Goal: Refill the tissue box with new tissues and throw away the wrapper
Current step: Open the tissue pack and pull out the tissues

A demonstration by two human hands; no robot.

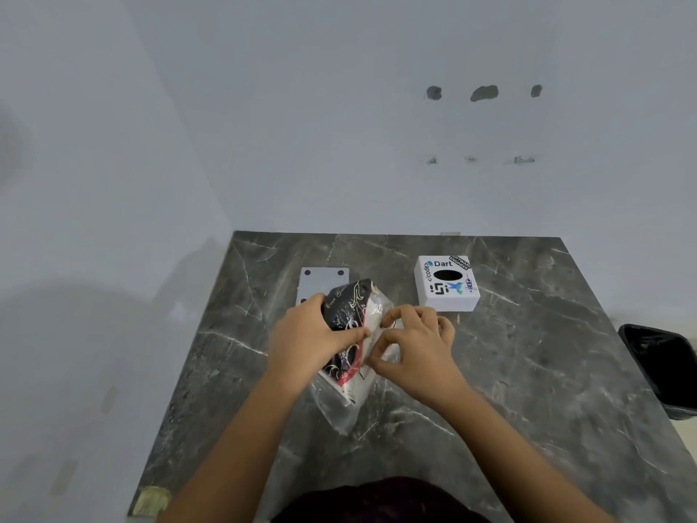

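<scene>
A pack of tissues [349,315] in a black, red and white plastic wrapper is held over the middle of the grey marble table [528,371]. My left hand [309,335] grips the pack's left side. My right hand [413,347] pinches the clear plastic wrapper edge on the pack's right side. White tissues show inside the clear lower end of the wrapper. The white tissue box [447,283], with stickers and an oval hole on top, stands at the back right of the table, apart from both hands.
A white flat plate [320,283] with dark round holes lies behind the pack, partly hidden. A black bin [660,364] with a dark liner stands off the table's right edge. White walls close the back and left.
</scene>
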